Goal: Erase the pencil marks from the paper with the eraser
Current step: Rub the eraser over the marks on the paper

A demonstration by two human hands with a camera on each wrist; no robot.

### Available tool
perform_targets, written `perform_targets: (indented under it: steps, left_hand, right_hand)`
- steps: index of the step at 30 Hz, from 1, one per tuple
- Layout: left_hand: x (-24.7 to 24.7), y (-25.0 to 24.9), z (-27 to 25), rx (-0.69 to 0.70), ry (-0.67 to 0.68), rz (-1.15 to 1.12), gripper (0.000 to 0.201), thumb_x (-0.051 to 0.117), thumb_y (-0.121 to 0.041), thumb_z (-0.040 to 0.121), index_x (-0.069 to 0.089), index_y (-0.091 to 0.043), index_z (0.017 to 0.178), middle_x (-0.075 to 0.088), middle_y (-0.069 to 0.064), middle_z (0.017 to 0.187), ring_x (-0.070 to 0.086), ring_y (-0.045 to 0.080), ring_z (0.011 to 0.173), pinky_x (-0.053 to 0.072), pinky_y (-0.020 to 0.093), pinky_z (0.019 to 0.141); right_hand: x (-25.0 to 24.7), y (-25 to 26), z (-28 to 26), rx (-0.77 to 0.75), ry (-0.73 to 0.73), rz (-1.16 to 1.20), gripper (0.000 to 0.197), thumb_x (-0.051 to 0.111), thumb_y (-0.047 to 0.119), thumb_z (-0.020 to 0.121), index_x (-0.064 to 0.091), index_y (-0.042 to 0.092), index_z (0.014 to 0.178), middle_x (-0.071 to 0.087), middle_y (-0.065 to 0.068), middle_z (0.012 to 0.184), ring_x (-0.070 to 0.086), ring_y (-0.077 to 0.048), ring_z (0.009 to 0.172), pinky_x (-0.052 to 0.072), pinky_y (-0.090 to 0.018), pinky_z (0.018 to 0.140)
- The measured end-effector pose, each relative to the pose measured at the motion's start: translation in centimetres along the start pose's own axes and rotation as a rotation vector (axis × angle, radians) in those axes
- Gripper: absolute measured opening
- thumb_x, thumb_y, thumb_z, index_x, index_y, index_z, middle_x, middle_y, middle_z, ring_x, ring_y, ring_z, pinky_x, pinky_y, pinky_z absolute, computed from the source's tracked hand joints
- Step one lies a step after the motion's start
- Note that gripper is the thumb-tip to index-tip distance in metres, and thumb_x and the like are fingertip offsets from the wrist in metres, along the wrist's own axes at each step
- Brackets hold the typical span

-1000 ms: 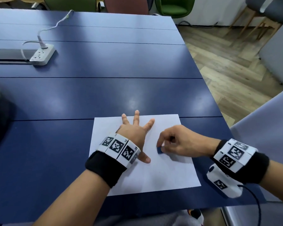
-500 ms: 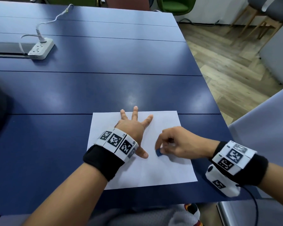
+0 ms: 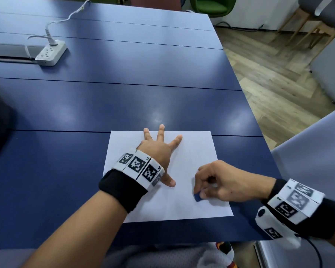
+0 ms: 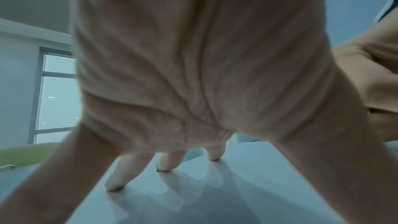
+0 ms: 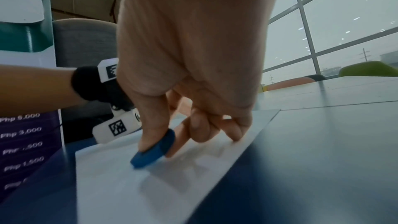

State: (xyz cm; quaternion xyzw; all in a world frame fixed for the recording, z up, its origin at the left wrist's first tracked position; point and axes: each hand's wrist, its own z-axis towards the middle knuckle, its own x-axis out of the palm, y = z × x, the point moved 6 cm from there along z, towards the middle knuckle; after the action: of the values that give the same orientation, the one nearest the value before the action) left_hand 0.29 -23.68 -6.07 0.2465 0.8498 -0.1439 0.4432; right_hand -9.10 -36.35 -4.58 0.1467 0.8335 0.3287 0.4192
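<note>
Eraser (image 3: 197,197) pinched by right hand (image 3: 219,182), tip down on paper (image 3: 193,151) near its 4 o'clock corner. Left hand (image 3: 157,149) flat, fingers spread, pressing paper toward 12 o'clock.

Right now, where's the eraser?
In the head view the blue eraser is pinched in the right hand, its lower edge on the near right part of the paper, to the right of the left hand's thumb.
</note>
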Motion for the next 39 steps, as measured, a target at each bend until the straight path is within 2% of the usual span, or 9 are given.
perform_targets:
  steps: [2, 6, 11, 16, 20, 26, 32, 37, 39]
  left_hand:
    - [0.0, 0.0, 0.0, 0.001, -0.002, 0.002, 0.137, 0.084, -0.060, 0.058, -0.017, -0.046, 0.149, -0.029, 0.009, 0.158, -0.013, 0.052, 0.143, 0.037, 0.056, 0.105]
    - [0.0, 0.0, 0.0, 0.002, -0.011, 0.006, 0.136, 0.083, -0.061, 0.058, -0.016, -0.046, 0.150, -0.028, 0.009, 0.159, -0.013, 0.052, 0.143, 0.038, 0.056, 0.106]
    - [0.1, 0.1, 0.1, 0.002, -0.005, -0.004, 0.138, 0.084, -0.062, 0.057, -0.018, -0.046, 0.149, -0.029, 0.009, 0.158, -0.014, 0.053, 0.142, 0.041, 0.057, 0.104]
    - [0.3, 0.1, 0.2, 0.006, -0.022, 0.007, 0.137, 0.083, -0.063, 0.057, -0.018, -0.047, 0.148, -0.028, 0.009, 0.158, -0.013, 0.053, 0.143, 0.038, 0.056, 0.105]
    - [0.3, 0.2, 0.3, 0.000, -0.013, -0.008, 0.138, 0.084, -0.062, 0.057, -0.019, -0.049, 0.147, -0.029, 0.008, 0.158, -0.014, 0.052, 0.143, 0.039, 0.057, 0.106]
    - [0.6, 0.4, 0.3, -0.008, 0.007, -0.041, 0.139, 0.085, -0.062, 0.054, -0.020, -0.052, 0.145, -0.033, 0.003, 0.157, -0.018, 0.048, 0.143, 0.040, 0.065, 0.099]
    - [0.6, 0.4, 0.2, -0.006, 0.015, -0.055, 0.139, 0.085, -0.062, 0.054, -0.020, -0.053, 0.144, -0.034, 0.002, 0.156, -0.019, 0.048, 0.143, 0.039, 0.067, 0.100]
    - [0.2, 0.2, -0.2, -0.016, 0.023, -0.048, 0.138, 0.084, -0.062, 0.055, -0.019, -0.052, 0.145, -0.033, 0.002, 0.157, -0.018, 0.047, 0.144, 0.039, 0.068, 0.098]
    - [0.2, 0.2, -0.3, -0.021, 0.030, -0.054, 0.137, 0.084, -0.061, 0.056, -0.019, -0.052, 0.145, -0.033, 0.001, 0.157, -0.018, 0.046, 0.144, 0.039, 0.069, 0.098]
  right_hand:
    - [-0.3, 0.1, 0.5, 0.014, 0.004, -0.035, 0.013, 0.068, 0.017, 0.080, 0.073, 0.028, 0.084, 0.066, -0.005, 0.079, 0.058, -0.022, 0.070, 0.053, -0.041, 0.069]
    - [-1.6, -0.2, 1.7, 0.019, -0.188, 0.022, 0.012, 0.069, 0.015, 0.081, 0.072, 0.026, 0.083, 0.065, -0.005, 0.071, 0.055, -0.015, 0.062, 0.049, -0.034, 0.063]
    - [0.1, 0.0, 0.1, 0.027, -0.002, -0.010, 0.009, 0.070, 0.021, 0.081, 0.071, 0.029, 0.085, 0.064, -0.003, 0.076, 0.057, -0.020, 0.070, 0.052, -0.041, 0.069]
    - [-4.0, -0.5, 4.0, 0.077, -0.307, -0.023, 0.012, 0.070, 0.016, 0.081, 0.072, 0.022, 0.092, 0.060, 0.007, 0.059, 0.053, -0.001, 0.051, 0.040, -0.011, 0.055]
    - [-6.7, -2.0, 5.5, 0.165, -0.475, 0.081, 0.004, 0.070, 0.017, 0.083, 0.072, 0.020, 0.084, 0.062, 0.003, 0.060, 0.051, 0.000, 0.047, 0.043, -0.019, 0.058]
    - [-4.1, -0.7, 3.8, 0.101, -0.220, 0.020, 0.005, 0.070, 0.015, 0.083, 0.073, 0.018, 0.084, 0.056, 0.009, 0.054, 0.049, -0.001, 0.047, 0.036, -0.009, 0.050]
    - [-8.3, -2.9, 6.0, 0.161, -0.502, 0.099, 0.002, 0.070, 0.016, 0.083, 0.072, 0.018, 0.084, 0.059, 0.006, 0.056, 0.051, 0.001, 0.046, 0.043, -0.023, 0.059]
    - [-5.8, -2.1, 4.8, 0.100, -0.277, 0.067, 0.004, 0.070, 0.015, 0.082, 0.071, 0.019, 0.080, 0.058, 0.008, 0.053, 0.051, -0.003, 0.049, 0.045, -0.022, 0.056]
    - [-7.0, -2.8, 5.3, 0.116, -0.365, 0.047, 0.005, 0.069, 0.015, 0.082, 0.072, 0.019, 0.081, 0.057, 0.008, 0.052, 0.049, -0.001, 0.047, 0.042, -0.020, 0.056]
